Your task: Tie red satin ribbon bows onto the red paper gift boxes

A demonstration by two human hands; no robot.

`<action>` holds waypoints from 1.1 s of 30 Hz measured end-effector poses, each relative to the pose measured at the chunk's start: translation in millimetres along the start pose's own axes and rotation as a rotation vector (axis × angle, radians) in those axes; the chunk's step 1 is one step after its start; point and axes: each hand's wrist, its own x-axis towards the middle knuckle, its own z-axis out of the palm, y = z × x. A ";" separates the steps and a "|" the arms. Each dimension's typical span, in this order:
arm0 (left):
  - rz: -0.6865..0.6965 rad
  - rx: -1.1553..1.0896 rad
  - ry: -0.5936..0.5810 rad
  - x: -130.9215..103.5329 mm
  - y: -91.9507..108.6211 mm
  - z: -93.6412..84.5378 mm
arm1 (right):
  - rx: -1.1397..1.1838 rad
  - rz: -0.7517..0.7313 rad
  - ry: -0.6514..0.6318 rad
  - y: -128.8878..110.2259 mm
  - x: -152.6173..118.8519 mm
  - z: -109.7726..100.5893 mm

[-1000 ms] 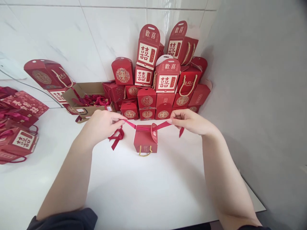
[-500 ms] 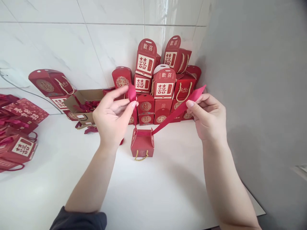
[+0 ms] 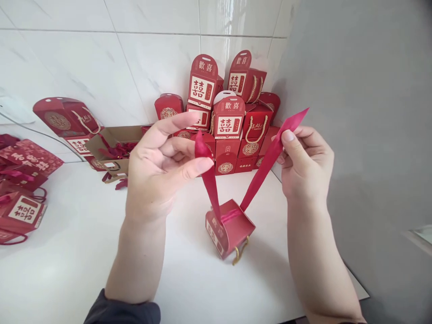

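From the head cam, the left fingers [image 3: 204, 165] and right fingers [image 3: 289, 136] each had one end of the red ribbon [image 3: 261, 177] pinched. The little red box [image 3: 236, 225] sat below and between both sets of fingertips, not touching them, ribbon running through its top.

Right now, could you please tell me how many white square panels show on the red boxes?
7: one on the ribboned box, one in the near-left pile, one in the leftmost wall stack, four in the central stack. Others may be hidden.
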 end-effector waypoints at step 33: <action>-0.140 0.049 0.027 -3.4 -44.9 32.0 | 0.042 0.217 -0.491 -20.7 -28.7 24.6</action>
